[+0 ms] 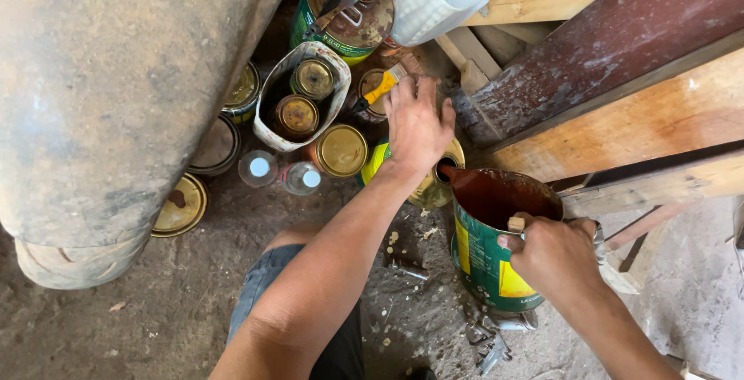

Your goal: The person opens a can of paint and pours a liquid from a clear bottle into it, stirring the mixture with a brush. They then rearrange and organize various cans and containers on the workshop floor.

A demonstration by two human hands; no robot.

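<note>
Right hand (552,254) clamped on rim of green paint can (490,250), tilted, red-brown paint pouring into yellow tin (434,186) on dirt floor, left hand (417,126) flat on tin top, fingers spread, brush (381,85) just beyond

2 hands: left hand (417,126), right hand (552,254). 1 open green-and-yellow paint can (490,250), 2 clear bottles (258,168) with pale caps, 1 white tub (304,95) holding 2 small tins, 2 brushes (384,83), several more lidded tins (342,150)
</note>
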